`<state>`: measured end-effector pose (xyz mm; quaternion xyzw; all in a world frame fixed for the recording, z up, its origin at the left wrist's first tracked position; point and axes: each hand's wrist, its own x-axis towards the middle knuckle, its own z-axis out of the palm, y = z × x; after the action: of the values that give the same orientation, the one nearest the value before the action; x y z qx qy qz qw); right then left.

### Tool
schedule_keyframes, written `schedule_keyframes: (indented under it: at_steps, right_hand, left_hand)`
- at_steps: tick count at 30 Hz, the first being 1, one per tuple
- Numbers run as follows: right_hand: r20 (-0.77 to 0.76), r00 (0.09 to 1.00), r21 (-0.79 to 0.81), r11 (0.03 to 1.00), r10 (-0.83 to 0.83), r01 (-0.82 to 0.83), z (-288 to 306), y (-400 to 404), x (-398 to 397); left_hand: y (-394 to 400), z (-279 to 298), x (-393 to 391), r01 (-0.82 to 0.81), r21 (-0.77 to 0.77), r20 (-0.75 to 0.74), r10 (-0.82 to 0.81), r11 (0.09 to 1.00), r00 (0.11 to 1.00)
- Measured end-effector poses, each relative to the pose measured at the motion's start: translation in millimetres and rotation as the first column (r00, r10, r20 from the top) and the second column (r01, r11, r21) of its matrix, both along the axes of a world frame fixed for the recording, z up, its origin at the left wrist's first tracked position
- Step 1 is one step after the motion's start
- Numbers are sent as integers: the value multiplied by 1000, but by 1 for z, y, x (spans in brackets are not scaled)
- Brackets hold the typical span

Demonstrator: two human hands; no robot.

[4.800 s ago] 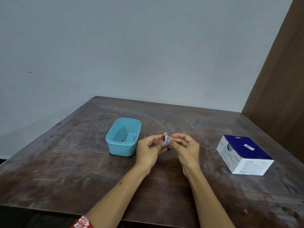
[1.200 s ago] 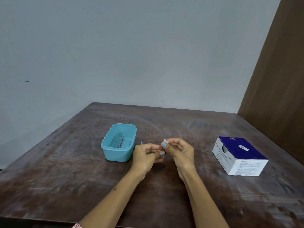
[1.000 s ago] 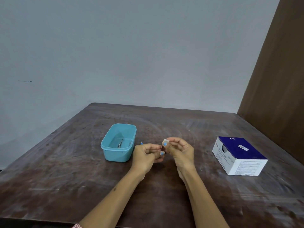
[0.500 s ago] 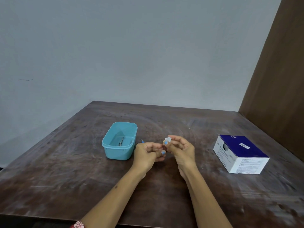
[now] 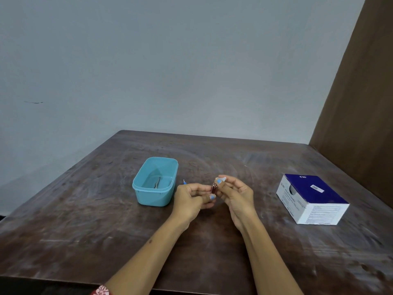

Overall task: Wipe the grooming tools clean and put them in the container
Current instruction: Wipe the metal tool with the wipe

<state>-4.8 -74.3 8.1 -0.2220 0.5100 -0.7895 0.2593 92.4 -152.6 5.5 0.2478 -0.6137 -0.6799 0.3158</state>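
My left hand (image 5: pixel 192 200) pinches a small metal nail clipper (image 5: pixel 214 188) upright above the table's middle. My right hand (image 5: pixel 236 193) pinches a small white wipe (image 5: pixel 221 179) against the clipper's top end. A light blue plastic container (image 5: pixel 155 182) stands just left of my hands, with a thin metal tool (image 5: pixel 157 183) lying inside. A thin tool with a blue tip (image 5: pixel 184 182) lies on the table between the container and my left hand, mostly hidden by that hand.
A blue and white box of swabs (image 5: pixel 311 199) sits at the right on the dark wooden table (image 5: pixel 85 226). A brown wooden panel (image 5: pixel 357 103) rises behind the table's right edge, and a pale wall stands behind.
My right hand has slid the white wipe up along the clipper to its top end. My left hand has kept hold of the clipper in about the same place.
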Motion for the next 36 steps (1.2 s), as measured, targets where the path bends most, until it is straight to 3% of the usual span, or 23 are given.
schedule_keyframes:
  at_steps: [8,15,30,36]
  right_hand:
    - [30,1000,-60,998,4,-2,2,-1,1]
    - [-243,968,48,997,-53,66,-1,-1,5]
    - [-196,980,35,999,-17,24,-1,-1,3]
    - [-266,963,33,998,-39,50,-1,0,4]
  left_hand:
    - [-1,3,2,-51,73,-66,55,996,996]
    - [-2,0,1,-45,37,-51,47,998,998]
    - [-2,1,2,-31,18,-42,32,999,999]
    - [-1,2,1,-33,13,-34,34,999,999]
